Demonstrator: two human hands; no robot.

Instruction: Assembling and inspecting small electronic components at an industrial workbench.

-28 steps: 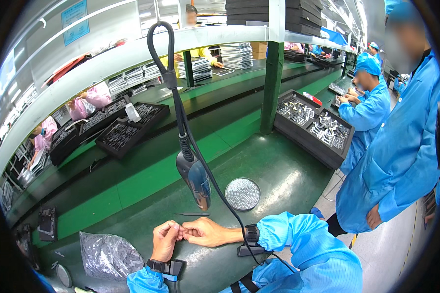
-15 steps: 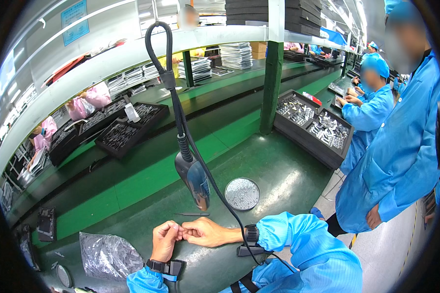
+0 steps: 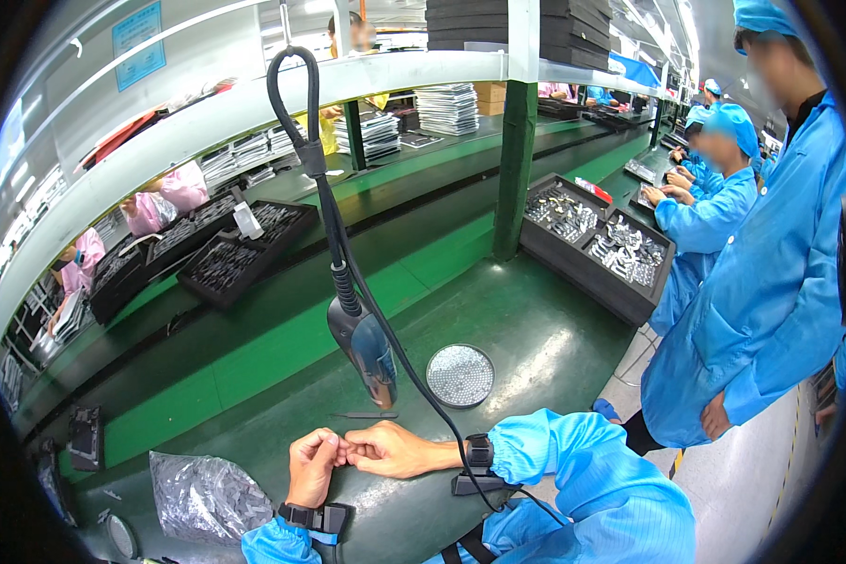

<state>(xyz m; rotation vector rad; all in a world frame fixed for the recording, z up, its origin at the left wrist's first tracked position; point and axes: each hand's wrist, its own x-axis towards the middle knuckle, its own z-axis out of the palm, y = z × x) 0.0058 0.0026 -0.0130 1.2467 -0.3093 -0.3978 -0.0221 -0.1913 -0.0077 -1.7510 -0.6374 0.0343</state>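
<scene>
My left hand (image 3: 313, 467) and my right hand (image 3: 388, 449) meet fingertip to fingertip above the green bench (image 3: 367, 522). Both are closed in a pinch, and whatever lies between the fingers is too small to make out. Just beyond them a pair of dark tweezers (image 3: 363, 415) lies flat. A dark handheld electric tool (image 3: 365, 352) hangs from a looped black cord over the bench. To its right stands a round dish (image 3: 460, 375) full of small silvery pieces. Beside my left wrist rests a clear plastic bag (image 3: 207, 500) of small grey parts.
A black divided tray (image 3: 596, 237) of metal parts sits at the bench's right end, near a green post (image 3: 514, 169). Another dark tray (image 3: 244, 252) lies across the bench. A person in a blue coat (image 3: 738, 282) stands at the right. A small round dish (image 3: 121, 536) is at lower left.
The view has shifted slightly, so the scene sits a little further left. My hands keep the same pinch, fingertips together. The standing person's head has moved a little.
</scene>
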